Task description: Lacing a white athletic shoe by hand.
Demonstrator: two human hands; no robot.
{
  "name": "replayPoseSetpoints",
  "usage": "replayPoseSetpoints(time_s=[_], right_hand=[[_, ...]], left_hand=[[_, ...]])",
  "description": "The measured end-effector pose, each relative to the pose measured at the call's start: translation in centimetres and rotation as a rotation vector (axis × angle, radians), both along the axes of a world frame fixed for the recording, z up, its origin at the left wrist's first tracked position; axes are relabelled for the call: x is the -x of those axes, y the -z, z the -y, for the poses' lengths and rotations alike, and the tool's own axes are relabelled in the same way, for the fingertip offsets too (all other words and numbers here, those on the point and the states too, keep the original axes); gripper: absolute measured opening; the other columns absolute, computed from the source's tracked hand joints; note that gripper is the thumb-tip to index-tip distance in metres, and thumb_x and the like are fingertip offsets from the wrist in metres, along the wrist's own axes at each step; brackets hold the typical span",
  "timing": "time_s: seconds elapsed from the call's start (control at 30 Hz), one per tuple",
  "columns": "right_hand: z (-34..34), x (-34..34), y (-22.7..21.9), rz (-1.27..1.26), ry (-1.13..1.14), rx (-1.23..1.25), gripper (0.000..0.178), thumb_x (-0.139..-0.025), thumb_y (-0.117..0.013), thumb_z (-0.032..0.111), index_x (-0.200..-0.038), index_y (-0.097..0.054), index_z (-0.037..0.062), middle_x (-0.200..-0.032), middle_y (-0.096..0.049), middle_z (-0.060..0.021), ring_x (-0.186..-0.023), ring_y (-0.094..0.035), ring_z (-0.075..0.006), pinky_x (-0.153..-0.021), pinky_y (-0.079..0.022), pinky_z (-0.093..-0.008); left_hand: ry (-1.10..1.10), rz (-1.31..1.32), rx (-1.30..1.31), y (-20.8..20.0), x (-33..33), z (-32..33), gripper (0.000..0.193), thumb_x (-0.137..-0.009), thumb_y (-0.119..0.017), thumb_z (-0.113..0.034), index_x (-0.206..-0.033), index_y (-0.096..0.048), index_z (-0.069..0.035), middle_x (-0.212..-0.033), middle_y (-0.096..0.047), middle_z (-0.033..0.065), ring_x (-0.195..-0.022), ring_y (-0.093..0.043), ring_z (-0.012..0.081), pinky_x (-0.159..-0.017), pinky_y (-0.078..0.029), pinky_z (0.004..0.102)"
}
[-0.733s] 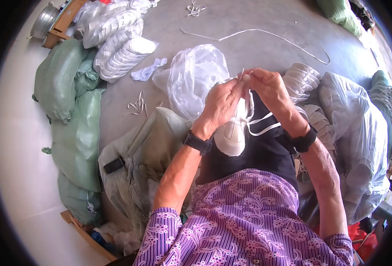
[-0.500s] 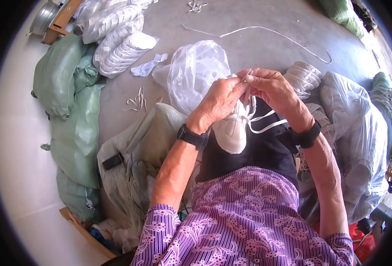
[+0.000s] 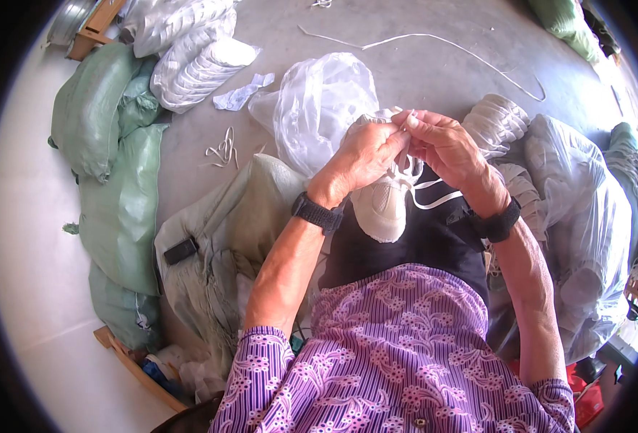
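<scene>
A white shoe (image 3: 380, 213) rests over my lap on dark cloth, its toe pointing toward me. Both my hands meet above its upper part. My left hand (image 3: 366, 153) is closed at the lacing area, thumb and fingers pinching the shoelace near the eyelets. Fingertip to fingertip with it, my right hand (image 3: 445, 148) pinches the lace as well. A loose length of white shoelace (image 3: 440, 203) loops out to the right below my right hand. My hands cover the shoe's heel end and most of the eyelets.
Beyond the shoe lies a clear plastic bag (image 3: 326, 101). Green sacks (image 3: 120, 209) line the left wall. Bundled white shoes (image 3: 203, 76) lie far left, and a stack of white pieces (image 3: 496, 123) stands right. A plastic-wrapped bundle (image 3: 579, 195) is beside my right arm. Loose laces (image 3: 223, 148) lie on the floor.
My hands remain pinched together above the shoe. The loose lace loop at the right has drawn in and hangs shorter. The whole view has shifted slightly.
</scene>
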State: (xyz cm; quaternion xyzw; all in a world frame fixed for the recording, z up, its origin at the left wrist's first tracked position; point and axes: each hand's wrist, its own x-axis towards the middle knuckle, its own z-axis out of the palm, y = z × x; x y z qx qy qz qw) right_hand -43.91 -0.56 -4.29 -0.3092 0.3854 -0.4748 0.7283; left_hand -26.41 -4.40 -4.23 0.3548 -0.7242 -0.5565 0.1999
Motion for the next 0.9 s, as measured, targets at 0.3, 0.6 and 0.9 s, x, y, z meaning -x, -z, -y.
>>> replayPoseSetpoints(time_s=[0.3,0.6,0.9], right_hand=[[0.1,0.1,0.0,-0.019,-0.12,0.068,0.022,-0.098,-0.048,0.029,-0.099,-0.057,0.0092,-0.09,-0.057,0.0015,-0.081,-0.053,-0.0079,-0.074,-0.043,-0.0251],[6.4,15.6,-9.3,-1.075,-0.268,0.666,0.029,-0.085,-0.058,0.01,-0.115,-0.061,0.0113,-0.095,-0.062,-0.0022,-0.073,-0.054,-0.0099,-0.064,-0.052,-0.0244],[3.5,16.0,-13.1,-1.332,-0.084,0.504,0.022,-0.085,-0.06,0.023,-0.103,-0.062,0.0105,-0.088,-0.063,-0.0056,-0.079,-0.056,-0.0154,-0.071,-0.047,-0.0331]], left_hand=[[-0.245,0.226,0.656,3.2,-3.2,-6.1,0.074,-0.076,-0.073,-0.043,-0.127,-0.042,0.003,-0.119,-0.049,0.0189,-0.111,-0.048,0.0357,-0.094,-0.041,0.0416],[-0.356,0.147,0.585,7.9,-3.6,-7.0,0.096,-0.067,-0.075,-0.056,-0.132,-0.036,0.003,-0.122,-0.044,0.0238,-0.112,-0.044,0.0384,-0.095,-0.036,0.0477],[-0.366,0.144,0.492,7.7,-4.2,-7.0,0.084,-0.069,-0.077,-0.051,-0.126,-0.043,0.0,-0.115,-0.05,0.0219,-0.107,-0.047,0.0376,-0.093,-0.039,0.0451]])
